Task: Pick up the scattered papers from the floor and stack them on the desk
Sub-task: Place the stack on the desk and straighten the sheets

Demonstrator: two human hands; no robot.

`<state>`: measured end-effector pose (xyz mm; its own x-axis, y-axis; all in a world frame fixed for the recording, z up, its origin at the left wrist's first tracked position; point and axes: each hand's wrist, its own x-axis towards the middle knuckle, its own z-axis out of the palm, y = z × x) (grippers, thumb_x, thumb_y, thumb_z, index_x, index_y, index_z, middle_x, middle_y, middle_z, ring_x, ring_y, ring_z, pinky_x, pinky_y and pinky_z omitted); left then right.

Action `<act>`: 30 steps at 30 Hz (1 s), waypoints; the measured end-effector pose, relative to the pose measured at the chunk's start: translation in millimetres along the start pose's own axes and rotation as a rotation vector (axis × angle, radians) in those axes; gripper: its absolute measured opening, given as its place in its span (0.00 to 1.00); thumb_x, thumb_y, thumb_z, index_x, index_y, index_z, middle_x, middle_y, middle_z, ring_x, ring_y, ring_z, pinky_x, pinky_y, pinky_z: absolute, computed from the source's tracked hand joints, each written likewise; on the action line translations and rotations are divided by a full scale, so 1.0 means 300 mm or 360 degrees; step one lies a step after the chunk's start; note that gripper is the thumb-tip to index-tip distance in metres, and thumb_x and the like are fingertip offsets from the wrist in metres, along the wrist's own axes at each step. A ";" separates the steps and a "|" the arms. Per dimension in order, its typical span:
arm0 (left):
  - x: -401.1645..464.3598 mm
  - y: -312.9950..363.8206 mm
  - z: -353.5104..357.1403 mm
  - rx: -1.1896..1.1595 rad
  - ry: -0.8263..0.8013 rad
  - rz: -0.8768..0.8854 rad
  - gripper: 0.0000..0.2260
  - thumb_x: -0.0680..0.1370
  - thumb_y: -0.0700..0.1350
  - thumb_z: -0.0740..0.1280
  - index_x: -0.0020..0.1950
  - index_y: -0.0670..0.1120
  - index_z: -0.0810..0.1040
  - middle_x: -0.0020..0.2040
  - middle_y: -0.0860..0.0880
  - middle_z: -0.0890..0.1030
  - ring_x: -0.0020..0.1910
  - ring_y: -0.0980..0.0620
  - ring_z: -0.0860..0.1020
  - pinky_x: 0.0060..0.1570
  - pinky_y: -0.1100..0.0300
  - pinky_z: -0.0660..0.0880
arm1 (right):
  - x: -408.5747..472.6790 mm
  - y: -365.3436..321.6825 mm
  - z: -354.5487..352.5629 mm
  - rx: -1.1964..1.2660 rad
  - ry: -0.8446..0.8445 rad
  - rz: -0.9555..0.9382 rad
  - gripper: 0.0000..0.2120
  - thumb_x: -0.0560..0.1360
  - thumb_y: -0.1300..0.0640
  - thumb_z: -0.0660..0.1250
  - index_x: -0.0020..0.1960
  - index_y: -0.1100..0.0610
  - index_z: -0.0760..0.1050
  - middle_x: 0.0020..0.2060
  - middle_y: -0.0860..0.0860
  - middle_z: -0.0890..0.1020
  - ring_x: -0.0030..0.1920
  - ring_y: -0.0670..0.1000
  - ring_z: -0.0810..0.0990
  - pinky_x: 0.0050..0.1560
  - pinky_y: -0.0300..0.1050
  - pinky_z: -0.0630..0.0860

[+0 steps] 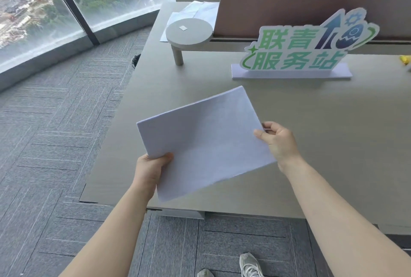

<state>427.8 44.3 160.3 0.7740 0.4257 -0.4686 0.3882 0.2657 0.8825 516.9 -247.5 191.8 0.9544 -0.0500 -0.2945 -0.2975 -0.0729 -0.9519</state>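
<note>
Head view looks down at a person standing at the near edge of a desk [311,143]. Both hands hold a stack of white papers [204,141] just above the desk top, tilted, with one corner pointing far. The left hand [151,170] pinches the near left corner, thumb on top and the other fingers hidden below. The right hand [278,141] grips the right edge, thumb on top too. Two hands on opposite sides keep the sheets from sliding apart, and that looks like why they are held this way.

I cannot tell if the papers touch the desk yet; they look a little lifted. The carpet floor [55,143] that shows has no loose sheets on it, so the picking up seems mostly done. The next job is likely to lay the stack flat and let go.

Far on the desk stands a green sign [300,52], well apart from the papers. A round stand [189,32] sits far left, with more sheets behind it.
</note>
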 end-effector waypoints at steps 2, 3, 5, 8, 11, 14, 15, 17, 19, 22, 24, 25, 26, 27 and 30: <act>-0.009 -0.021 -0.022 -0.0110 0.0050 -0.0062 0.11 0.62 0.38 0.74 0.43 0.44 0.81 0.37 0.51 0.85 0.40 0.49 0.80 0.46 0.55 0.76 | -0.021 -0.010 0.019 0.0122 -0.0018 0.0051 0.03 0.74 0.61 0.70 0.46 0.53 0.80 0.37 0.48 0.84 0.33 0.46 0.81 0.33 0.39 0.77; -0.012 -0.031 -0.029 -0.0174 0.0087 -0.0099 0.11 0.64 0.37 0.74 0.44 0.44 0.81 0.39 0.50 0.85 0.41 0.48 0.81 0.48 0.55 0.76 | -0.035 -0.008 0.034 0.0185 -0.0046 0.0083 0.03 0.75 0.59 0.69 0.47 0.53 0.80 0.37 0.48 0.84 0.33 0.49 0.81 0.32 0.41 0.76; -0.012 -0.047 -0.037 -0.0317 0.0164 -0.0170 0.08 0.70 0.33 0.72 0.47 0.43 0.80 0.44 0.47 0.85 0.43 0.48 0.81 0.50 0.53 0.76 | -0.067 0.000 0.078 0.0321 -0.0128 0.0119 0.04 0.76 0.55 0.68 0.51 0.51 0.80 0.41 0.49 0.85 0.34 0.54 0.82 0.33 0.44 0.76; -0.016 -0.064 -0.033 -0.0470 0.0224 -0.0223 0.08 0.73 0.32 0.70 0.48 0.43 0.80 0.47 0.46 0.84 0.42 0.49 0.82 0.45 0.56 0.77 | -0.115 0.023 0.173 0.0334 -0.0296 0.0156 0.10 0.77 0.54 0.68 0.57 0.50 0.78 0.49 0.50 0.84 0.37 0.59 0.84 0.36 0.46 0.78; -0.034 -0.070 -0.011 -0.0575 0.0278 -0.0263 0.08 0.73 0.33 0.70 0.49 0.43 0.79 0.45 0.47 0.84 0.41 0.50 0.82 0.39 0.59 0.77 | -0.158 0.058 0.274 0.0196 -0.0330 0.0217 0.10 0.77 0.58 0.67 0.57 0.53 0.77 0.49 0.56 0.84 0.36 0.56 0.84 0.38 0.49 0.79; -0.049 -0.076 0.000 -0.0647 0.0277 -0.0313 0.09 0.74 0.34 0.70 0.53 0.42 0.78 0.47 0.47 0.83 0.43 0.48 0.81 0.43 0.56 0.78 | -0.179 0.091 0.354 0.0113 -0.0215 0.0242 0.06 0.78 0.59 0.65 0.54 0.56 0.77 0.50 0.61 0.83 0.37 0.55 0.82 0.38 0.50 0.80; -0.054 -0.077 0.001 -0.0654 0.0256 -0.0325 0.09 0.74 0.35 0.70 0.54 0.42 0.78 0.47 0.47 0.83 0.43 0.48 0.81 0.45 0.55 0.78 | -0.179 0.097 0.372 0.0112 -0.0160 0.0222 0.05 0.78 0.60 0.64 0.53 0.56 0.77 0.50 0.61 0.84 0.39 0.56 0.82 0.38 0.50 0.81; -0.062 -0.077 -0.004 -0.0651 0.0213 -0.0344 0.10 0.74 0.35 0.70 0.55 0.42 0.78 0.48 0.48 0.83 0.44 0.48 0.81 0.46 0.55 0.78 | -0.173 0.101 0.394 0.0135 -0.0064 0.0173 0.06 0.78 0.63 0.62 0.50 0.57 0.78 0.47 0.59 0.84 0.42 0.56 0.83 0.36 0.49 0.82; -0.060 -0.074 -0.020 -0.0631 0.0195 -0.0352 0.12 0.74 0.36 0.71 0.56 0.42 0.78 0.48 0.48 0.84 0.45 0.48 0.81 0.45 0.55 0.78 | -0.157 0.102 0.401 0.0122 -0.0027 0.0135 0.06 0.78 0.65 0.62 0.50 0.62 0.77 0.44 0.57 0.84 0.42 0.55 0.82 0.37 0.50 0.82; -0.027 -0.055 -0.066 -0.0611 0.0229 -0.0246 0.15 0.73 0.37 0.71 0.60 0.45 0.77 0.52 0.48 0.83 0.47 0.49 0.82 0.41 0.56 0.78 | -0.117 0.106 0.396 0.0040 -0.0006 0.0082 0.06 0.77 0.64 0.63 0.49 0.66 0.75 0.39 0.56 0.79 0.39 0.54 0.77 0.41 0.51 0.77; 0.004 -0.029 -0.101 -0.0548 0.0289 -0.0150 0.19 0.73 0.37 0.71 0.63 0.47 0.75 0.54 0.48 0.83 0.50 0.48 0.81 0.41 0.56 0.78 | -0.083 0.107 0.387 -0.0001 -0.0010 0.0071 0.08 0.76 0.62 0.62 0.47 0.69 0.71 0.37 0.55 0.73 0.38 0.53 0.72 0.39 0.49 0.71; 0.020 -0.012 -0.119 -0.0467 0.0310 -0.0094 0.20 0.73 0.38 0.71 0.64 0.47 0.74 0.55 0.47 0.82 0.50 0.48 0.81 0.43 0.54 0.79 | -0.066 0.104 0.381 -0.0005 -0.0024 0.0068 0.09 0.76 0.62 0.62 0.47 0.69 0.70 0.37 0.54 0.73 0.38 0.53 0.71 0.40 0.49 0.70; 0.038 0.007 -0.137 -0.0347 0.0316 -0.0030 0.22 0.73 0.39 0.72 0.66 0.47 0.73 0.54 0.47 0.81 0.50 0.49 0.80 0.47 0.53 0.79 | -0.049 0.098 0.376 -0.0007 -0.0052 0.0064 0.09 0.76 0.62 0.61 0.48 0.69 0.71 0.38 0.54 0.73 0.38 0.52 0.71 0.40 0.49 0.71; 0.058 0.025 -0.154 -0.0205 0.0304 0.0033 0.24 0.71 0.42 0.73 0.67 0.47 0.73 0.52 0.47 0.81 0.49 0.50 0.80 0.50 0.52 0.78 | -0.031 0.094 0.370 -0.0008 -0.0093 0.0059 0.08 0.75 0.61 0.61 0.49 0.68 0.72 0.39 0.54 0.74 0.39 0.52 0.73 0.42 0.49 0.72; 0.109 0.091 -0.176 0.0176 0.0111 0.0103 0.24 0.66 0.49 0.71 0.63 0.50 0.77 0.48 0.50 0.84 0.49 0.50 0.81 0.50 0.57 0.75 | 0.026 0.083 0.355 -0.0032 -0.0199 0.0052 0.06 0.75 0.62 0.59 0.46 0.64 0.72 0.39 0.53 0.75 0.40 0.52 0.73 0.43 0.50 0.73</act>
<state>437.4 111.1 167.0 0.7643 0.4988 -0.4086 0.3940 0.1404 0.9083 519.6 -143.5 156.9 0.9395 0.0718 -0.3350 -0.3280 -0.0935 -0.9400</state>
